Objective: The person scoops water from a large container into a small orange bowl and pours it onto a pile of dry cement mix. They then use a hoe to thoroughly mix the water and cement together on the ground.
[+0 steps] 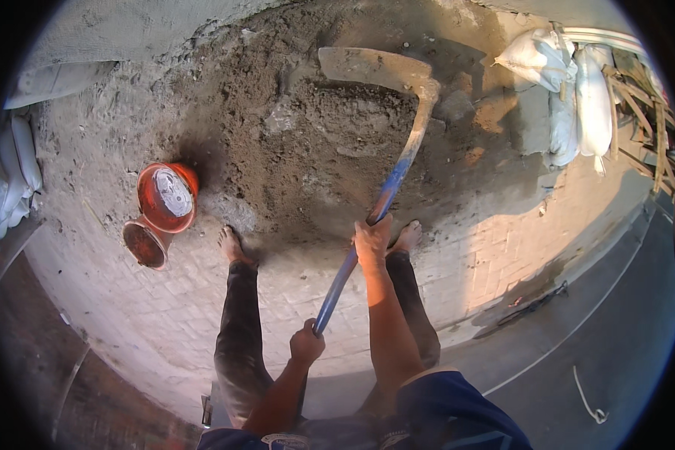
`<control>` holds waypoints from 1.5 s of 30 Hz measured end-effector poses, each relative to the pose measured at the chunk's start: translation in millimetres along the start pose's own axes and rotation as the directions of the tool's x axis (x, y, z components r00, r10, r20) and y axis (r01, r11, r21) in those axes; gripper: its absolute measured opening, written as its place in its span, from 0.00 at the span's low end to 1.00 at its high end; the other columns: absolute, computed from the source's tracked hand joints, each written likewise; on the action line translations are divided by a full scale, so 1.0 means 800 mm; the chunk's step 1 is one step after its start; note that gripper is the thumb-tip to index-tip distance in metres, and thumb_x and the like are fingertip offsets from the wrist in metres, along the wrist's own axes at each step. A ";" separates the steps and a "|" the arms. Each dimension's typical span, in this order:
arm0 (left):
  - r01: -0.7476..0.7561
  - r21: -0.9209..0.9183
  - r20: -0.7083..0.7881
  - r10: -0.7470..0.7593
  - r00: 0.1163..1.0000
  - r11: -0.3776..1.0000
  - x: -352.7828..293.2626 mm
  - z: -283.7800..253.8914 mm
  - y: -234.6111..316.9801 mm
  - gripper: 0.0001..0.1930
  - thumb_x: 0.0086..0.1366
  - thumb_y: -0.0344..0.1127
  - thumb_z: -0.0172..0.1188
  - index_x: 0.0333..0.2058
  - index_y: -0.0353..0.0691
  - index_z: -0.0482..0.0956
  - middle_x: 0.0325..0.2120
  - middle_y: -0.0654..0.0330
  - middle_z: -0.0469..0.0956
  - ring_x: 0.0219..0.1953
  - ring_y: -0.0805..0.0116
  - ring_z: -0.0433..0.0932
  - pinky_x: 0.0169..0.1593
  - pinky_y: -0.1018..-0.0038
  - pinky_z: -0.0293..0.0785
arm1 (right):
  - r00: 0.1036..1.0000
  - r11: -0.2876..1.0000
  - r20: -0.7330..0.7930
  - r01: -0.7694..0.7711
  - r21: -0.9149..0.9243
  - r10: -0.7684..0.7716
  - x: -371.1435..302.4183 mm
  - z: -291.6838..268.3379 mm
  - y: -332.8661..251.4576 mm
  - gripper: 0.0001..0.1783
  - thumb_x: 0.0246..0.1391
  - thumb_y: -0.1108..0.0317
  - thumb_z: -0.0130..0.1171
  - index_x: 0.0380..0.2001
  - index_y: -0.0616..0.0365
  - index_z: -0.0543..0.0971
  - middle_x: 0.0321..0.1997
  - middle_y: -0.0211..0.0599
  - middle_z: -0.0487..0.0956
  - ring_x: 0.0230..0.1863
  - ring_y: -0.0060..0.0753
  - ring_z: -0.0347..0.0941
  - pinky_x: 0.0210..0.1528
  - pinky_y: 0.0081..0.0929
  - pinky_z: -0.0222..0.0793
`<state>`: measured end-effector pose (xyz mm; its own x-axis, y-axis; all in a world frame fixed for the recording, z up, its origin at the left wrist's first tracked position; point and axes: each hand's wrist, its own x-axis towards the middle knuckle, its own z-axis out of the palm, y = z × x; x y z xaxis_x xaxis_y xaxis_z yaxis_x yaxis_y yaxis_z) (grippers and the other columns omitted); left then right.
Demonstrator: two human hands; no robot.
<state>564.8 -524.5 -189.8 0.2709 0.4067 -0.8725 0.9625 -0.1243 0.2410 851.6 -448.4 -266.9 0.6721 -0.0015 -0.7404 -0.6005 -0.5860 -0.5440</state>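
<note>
A long-handled hoe [336, 291] with a worn blue shaft slants up and to the right across the picture. Its broad, dirt-caked blade [375, 67] points left, above a spread of damp sand or mortar mix [300, 150]. My left hand [307, 343] is closed round the lower end of the shaft. Higher up, my right hand [373, 238] grips it near the middle. My bare feet stand apart at the near edge of the heap.
Left of the heap are an orange bucket [144, 196] with pale liquid inside and a smaller orange container [160, 238] touching it. White sacks [594, 112] and scrap wood [641, 112] lie at the far right; more sacks [24, 154] lie far left. A wall borders the far side.
</note>
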 end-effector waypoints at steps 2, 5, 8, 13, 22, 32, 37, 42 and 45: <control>-0.115 0.032 -0.114 0.118 0.986 0.993 0.062 -0.013 -0.008 0.17 0.56 0.30 0.59 0.46 0.44 0.73 0.20 0.49 0.80 0.24 0.46 0.81 0.31 0.54 0.77 | 0.998 0.998 -0.055 0.015 0.069 -0.011 0.034 0.013 -0.016 0.23 0.47 0.74 0.58 0.45 0.64 0.61 0.28 0.44 0.71 0.13 0.34 0.68 0.15 0.31 0.65; -0.131 0.101 -0.177 0.147 0.973 0.986 0.177 -0.082 0.009 0.17 0.57 0.31 0.60 0.47 0.45 0.72 0.25 0.47 0.81 0.30 0.46 0.82 0.35 0.54 0.77 | 0.989 0.983 -0.096 0.122 0.137 -0.110 0.112 0.068 -0.079 0.26 0.52 0.73 0.57 0.52 0.70 0.60 0.30 0.47 0.73 0.17 0.37 0.72 0.18 0.34 0.69; -0.141 0.197 -0.103 0.163 0.981 0.970 0.259 -0.196 0.054 0.15 0.61 0.35 0.55 0.47 0.44 0.73 0.30 0.42 0.82 0.37 0.40 0.81 0.43 0.51 0.77 | 0.990 0.998 -0.141 0.016 0.064 -0.007 0.170 0.134 -0.174 0.21 0.55 0.73 0.56 0.50 0.66 0.62 0.33 0.48 0.72 0.23 0.37 0.75 0.25 0.39 0.73; -0.058 0.104 -0.078 0.067 0.995 0.993 0.259 -0.188 0.044 0.15 0.61 0.36 0.54 0.48 0.43 0.73 0.33 0.39 0.81 0.39 0.38 0.81 0.45 0.51 0.76 | 0.988 0.981 -0.151 -0.010 -0.195 -0.020 0.219 0.187 -0.130 0.23 0.56 0.73 0.55 0.52 0.71 0.61 0.36 0.52 0.76 0.28 0.41 0.78 0.31 0.39 0.76; 0.114 -0.391 0.189 -0.041 0.981 0.913 0.130 -0.102 0.189 0.17 0.56 0.30 0.53 0.46 0.38 0.73 0.37 0.41 0.80 0.45 0.40 0.78 0.49 0.53 0.73 | 0.998 0.703 -0.038 0.008 -0.711 -0.050 0.193 0.128 -0.177 0.24 0.57 0.69 0.58 0.52 0.72 0.66 0.36 0.52 0.80 0.32 0.39 0.81 0.30 0.36 0.78; 0.246 -0.254 0.301 -0.165 0.939 0.935 -0.066 -0.025 0.131 0.19 0.56 0.34 0.55 0.48 0.40 0.73 0.34 0.41 0.81 0.40 0.40 0.80 0.45 0.50 0.75 | 0.998 0.816 0.063 0.047 -0.577 -0.013 0.087 -0.011 0.003 0.21 0.48 0.70 0.59 0.45 0.66 0.66 0.44 0.61 0.78 0.46 0.59 0.78 0.47 0.44 0.76; 0.255 -0.240 0.314 -0.174 0.933 0.937 -0.123 0.006 0.070 0.14 0.57 0.35 0.55 0.43 0.40 0.74 0.29 0.43 0.81 0.35 0.40 0.80 0.40 0.48 0.75 | 0.992 0.948 0.102 -0.038 -0.317 0.073 -0.056 -0.041 -0.023 0.20 0.45 0.77 0.60 0.42 0.63 0.66 0.29 0.41 0.73 0.20 0.34 0.74 0.18 0.31 0.69; 0.016 -0.418 0.272 0.108 0.956 0.908 -0.079 0.040 0.039 0.16 0.57 0.36 0.59 0.44 0.41 0.77 0.28 0.47 0.81 0.34 0.49 0.82 0.38 0.58 0.77 | 0.975 0.990 0.206 0.101 -0.094 -0.080 -0.060 -0.057 -0.052 0.21 0.43 0.78 0.61 0.42 0.61 0.67 0.27 0.36 0.72 0.17 0.28 0.71 0.16 0.26 0.68; 0.020 -0.539 0.360 0.209 0.909 0.842 0.001 -0.004 0.085 0.21 0.54 0.32 0.60 0.49 0.41 0.78 0.26 0.53 0.79 0.29 0.61 0.80 0.36 0.65 0.76 | 0.962 0.975 0.182 0.217 -0.049 -0.205 -0.011 -0.034 -0.117 0.20 0.44 0.77 0.62 0.41 0.60 0.67 0.27 0.34 0.72 0.17 0.25 0.71 0.16 0.24 0.67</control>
<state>630.3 -529.6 -172.9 0.4439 0.0180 -0.8959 0.8216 0.3909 0.4150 913.6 -415.3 -198.3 0.6905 0.2665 -0.6725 -0.4181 -0.6117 -0.6716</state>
